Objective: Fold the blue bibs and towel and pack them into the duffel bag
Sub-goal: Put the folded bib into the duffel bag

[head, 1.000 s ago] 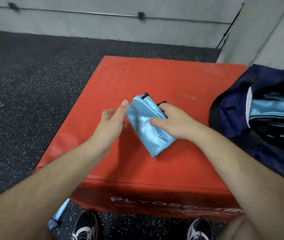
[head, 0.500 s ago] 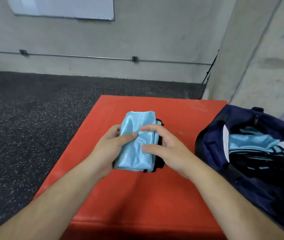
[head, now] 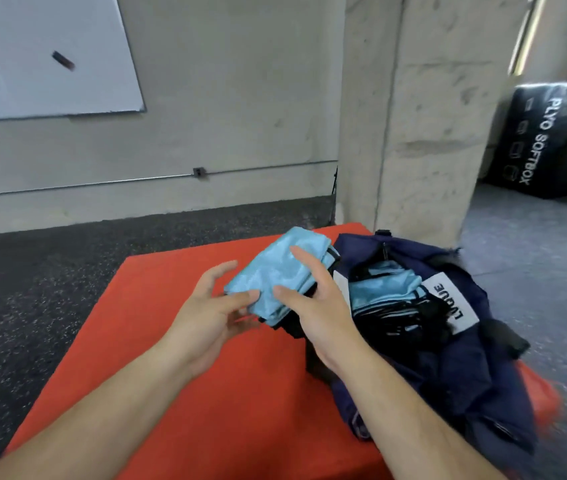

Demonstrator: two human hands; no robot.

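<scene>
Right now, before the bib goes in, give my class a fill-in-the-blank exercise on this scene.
The folded bib is light ____. It is held just ____ of the duffel bag, over the red mat. The bag's top is ____, with blue cloth showing inside. The black box at the back reads PLYO ____.
Missing words: blue; left; open; SOFTBOX.

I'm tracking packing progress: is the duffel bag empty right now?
No, light blue folded fabric lies inside the open duffel bag, beside its white label.
</scene>
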